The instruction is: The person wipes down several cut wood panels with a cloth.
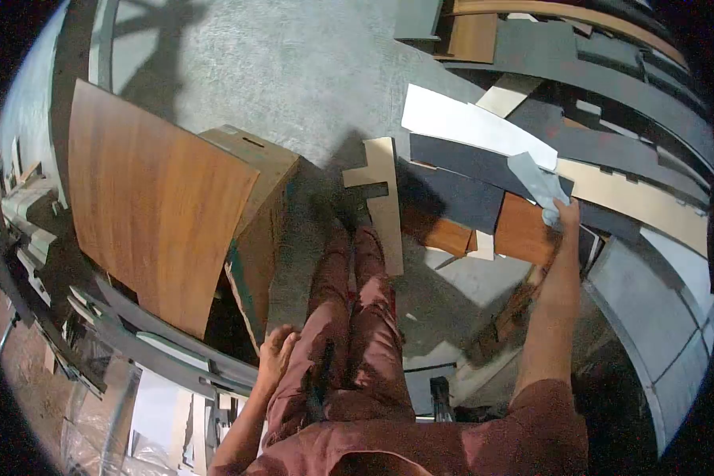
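My right hand (566, 214) is stretched out to the right and closed on a pale blue-grey cloth (538, 178). The cloth hangs over a stack of boards, across a dark grey panel (460, 176) and close to the end of a white panel (472, 123). A reddish-brown wood-look board (523, 230) lies just below that hand. Beside my thigh, my left hand (278, 353) is loosely open with nothing in it. The nearest thing to it is a large wood-grain panel (155, 210), leaning against a wooden box (266, 163) without touching my hand.
A notched beige board (382, 206) lies on the concrete floor (293, 63) by my feet. More grey boards (595, 87) are piled at the upper right. Offcuts (166, 420) and a grey rail (159, 357) are at the lower left. Large grey panels (650, 301) stand at the right.
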A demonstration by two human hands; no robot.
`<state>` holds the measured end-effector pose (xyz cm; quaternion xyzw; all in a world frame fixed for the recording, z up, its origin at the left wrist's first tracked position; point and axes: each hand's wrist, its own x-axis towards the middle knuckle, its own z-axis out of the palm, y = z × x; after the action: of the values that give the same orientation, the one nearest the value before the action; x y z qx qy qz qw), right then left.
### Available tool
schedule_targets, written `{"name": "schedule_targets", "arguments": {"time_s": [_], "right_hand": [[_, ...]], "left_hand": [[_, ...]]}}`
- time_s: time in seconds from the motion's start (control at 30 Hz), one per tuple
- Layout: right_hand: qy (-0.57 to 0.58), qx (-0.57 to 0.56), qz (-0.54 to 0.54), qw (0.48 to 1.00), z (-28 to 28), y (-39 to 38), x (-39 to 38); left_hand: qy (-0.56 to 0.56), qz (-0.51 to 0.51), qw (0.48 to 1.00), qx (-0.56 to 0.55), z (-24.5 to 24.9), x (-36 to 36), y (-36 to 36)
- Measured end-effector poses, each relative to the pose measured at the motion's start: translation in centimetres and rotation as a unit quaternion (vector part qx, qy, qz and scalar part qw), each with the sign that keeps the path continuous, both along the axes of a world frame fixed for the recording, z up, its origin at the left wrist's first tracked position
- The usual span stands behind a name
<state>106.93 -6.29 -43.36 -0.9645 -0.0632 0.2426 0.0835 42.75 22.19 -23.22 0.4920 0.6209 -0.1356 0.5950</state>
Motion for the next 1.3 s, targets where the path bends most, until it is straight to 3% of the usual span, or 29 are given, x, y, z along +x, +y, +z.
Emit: {"name": "schedule_targets", "arguments": {"time_s": [0.03, 0.07, 0.1, 0.17, 0.23, 0.4, 0.5, 0.57, 0.63, 0.7, 0.77, 0.83, 0.93, 0.97, 1.1, 1.2, 1.27, 1.3], "right_hand": [[0.008, 0.029, 0.004, 1.000, 2.0, 1.9, -1.7], [0.059, 0.193, -0.040, 0.979, 3.5, 3.7, -3.8], [-0.015, 0.177, -0.021, 0.984, 5.2, 5.9, -6.1], [0.018, 0.123, 0.030, 0.992, 3.6, 5.4, -6.7], [0.001, 0.224, -0.012, 0.975, 6.3, 10.3, -13.0], [-0.042, 0.217, 0.200, 0.955, 11.4, 19.4, -23.4], [-0.014, 0.223, 0.355, 0.908, 21.7, 25.3, -29.5], [0.015, 0.194, 0.482, 0.854, 28.4, 27.0, -31.4], [0.028, 0.249, 0.574, 0.780, 34.5, 27.0, -32.9], [0.033, 0.209, 0.637, 0.742, 40.7, 27.5, -34.6], [0.045, 0.246, 0.664, 0.704, 45.5, 27.4, -35.3], [0.068, 0.245, 0.665, 0.702, 51.5, 27.6, -36.6], [0.072, 0.290, 0.676, 0.674, 56.7, 27.6, -37.2], [0.101, 0.294, 0.656, 0.688, 58.9, 27.4, -38.0], [0.048, 0.372, 0.694, 0.614, 62.1, 27.6, -38.4], [0.039, 0.426, 0.674, 0.603, 62.9, 28.5, -38.5], [-0.094, 0.489, 0.627, 0.599, 62.2, 29.6, -37.9], [-0.095, 0.491, 0.625, 0.599, 62.4, 30.0, -38.1]], "left_hand": [[-0.002, 0.004, 1.000, 0.002, 0.4, 0.0, 0.0], [0.000, 0.021, 1.000, 0.001, 0.6, -0.1, -0.1], [0.000, 0.040, 0.999, 0.002, 0.9, -0.3, -0.1], [-0.035, 0.012, 0.999, 0.030, 0.1, -1.5, -0.4], [-0.073, -0.029, 0.994, 0.071, 1.3, -1.7, -0.4], [-0.144, -0.031, 0.973, 0.179, 7.8, 0.2, 3.0], [-0.166, 0.017, 0.967, 0.191, 12.3, 1.0, 5.5], [-0.207, -0.024, 0.937, 0.281, 14.3, 3.1, 6.4], [-0.294, -0.145, 0.857, 0.399, 14.4, 4.8, 7.2], [-0.351, -0.213, 0.801, 0.436, 15.8, 6.7, 7.6], [-0.415, -0.240, 0.792, 0.378, 18.4, 7.7, 7.1], [-0.402, -0.302, 0.835, 0.224, 25.1, 7.6, 6.8], [-0.488, -0.267, 0.768, 0.318, 27.8, 8.1, 5.6], [-0.484, -0.268, 0.767, 0.325, 28.9, 8.0, 5.6], [-0.501, -0.198, 0.802, 0.257, 33.8, 7.1, 4.9], [-0.567, -0.028, 0.744, 0.352, 34.1, 7.8, 4.7], [-0.543, 0.062, 0.713, 0.438, 34.2, 8.0, 5.7], [-0.458, 0.050, 0.789, 0.407, 33.8, 7.2, 6.6]]}}
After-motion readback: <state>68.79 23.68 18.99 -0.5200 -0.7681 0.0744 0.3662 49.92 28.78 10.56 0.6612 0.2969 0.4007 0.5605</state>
